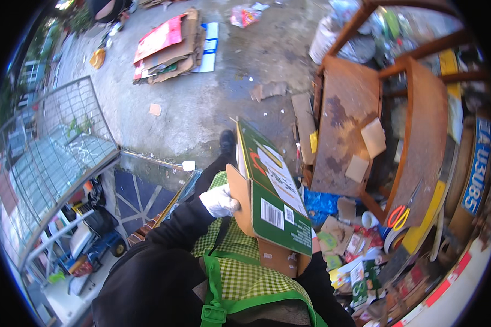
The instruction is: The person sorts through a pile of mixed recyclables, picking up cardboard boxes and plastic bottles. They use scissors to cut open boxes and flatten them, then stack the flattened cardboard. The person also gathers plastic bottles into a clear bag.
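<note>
A green printed cardboard box (275, 188), partly flattened with brown flaps, is held tilted in front of my body. My left hand (220, 201), in a white glove, is closed on the brown flap at its left side. Behind the box's lower right edge only a sliver of my right hand (314, 242) shows, and its fingers are hidden. I wear a green checked apron (245, 279) over black sleeves.
Flattened cardboard (172, 52) lies stacked on the concrete floor ahead. To the right, a wooden chair (346, 125) bears cardboard scraps, and scissors (399, 216) rest nearby. Mixed litter (354, 245) covers the lower right. A wire-mesh frame (54, 131) stands at left.
</note>
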`<state>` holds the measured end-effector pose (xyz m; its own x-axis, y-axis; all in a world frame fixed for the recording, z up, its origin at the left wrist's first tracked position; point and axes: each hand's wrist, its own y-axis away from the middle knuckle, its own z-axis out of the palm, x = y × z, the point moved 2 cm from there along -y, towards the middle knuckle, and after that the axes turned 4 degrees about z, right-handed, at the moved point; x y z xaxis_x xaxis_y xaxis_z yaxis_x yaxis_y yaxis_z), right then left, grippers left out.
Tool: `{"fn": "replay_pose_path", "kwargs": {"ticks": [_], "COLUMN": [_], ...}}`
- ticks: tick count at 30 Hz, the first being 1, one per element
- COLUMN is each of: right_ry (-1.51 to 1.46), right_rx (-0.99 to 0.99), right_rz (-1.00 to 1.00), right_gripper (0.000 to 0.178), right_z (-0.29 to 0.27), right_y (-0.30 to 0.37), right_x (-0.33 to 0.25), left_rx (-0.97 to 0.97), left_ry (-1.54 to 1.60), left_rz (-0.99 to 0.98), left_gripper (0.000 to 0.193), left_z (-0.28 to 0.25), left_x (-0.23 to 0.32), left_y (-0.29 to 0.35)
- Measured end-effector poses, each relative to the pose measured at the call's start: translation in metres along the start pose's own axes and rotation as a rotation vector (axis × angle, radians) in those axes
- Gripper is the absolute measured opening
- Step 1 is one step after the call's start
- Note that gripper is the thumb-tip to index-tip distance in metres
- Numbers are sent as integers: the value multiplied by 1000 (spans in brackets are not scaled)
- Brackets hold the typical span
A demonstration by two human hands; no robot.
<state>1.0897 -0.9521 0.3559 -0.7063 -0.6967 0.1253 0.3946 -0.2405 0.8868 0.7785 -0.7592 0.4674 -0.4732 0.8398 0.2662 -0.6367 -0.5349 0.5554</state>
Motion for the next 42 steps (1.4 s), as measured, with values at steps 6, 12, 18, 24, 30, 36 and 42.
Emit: {"fn": "replay_pose_path", "kwargs": {"ticks": [6, 12, 18, 24, 30, 36, 42], "right_ry": [252, 678, 879, 1062, 1130, 1338, 2353], "right_rx": [-36, -24, -266, -313, -428, -7, 324], "right_rz": [-130, -427, -637, -628, -606, -489, -1432], "right_gripper": [51, 55, 82, 92, 63, 66, 72], "right_z": [167, 450, 740, 872, 951, 961, 1094], "right_y": [-31, -53, -84, -154, -303, -389, -491], "right_x": [-102, -128, -33, -15, -113, -207, -139], "left_rx": [-154, -942, -193, 371, 682, 551, 633], "left_ry": [-387, -207, -666, -429, -164, 170, 502], "left_rz": [-26, -49, 61, 293, 370, 415, 625], "left_gripper": [54, 80, 77, 75, 45, 38, 43], "left_z": [-78, -141, -160, -127, -233, -334, -422], "left_x": [97, 278, 522, 627, 670, 644, 711], "left_y": [36, 128, 325, 404, 267, 123, 69]}}
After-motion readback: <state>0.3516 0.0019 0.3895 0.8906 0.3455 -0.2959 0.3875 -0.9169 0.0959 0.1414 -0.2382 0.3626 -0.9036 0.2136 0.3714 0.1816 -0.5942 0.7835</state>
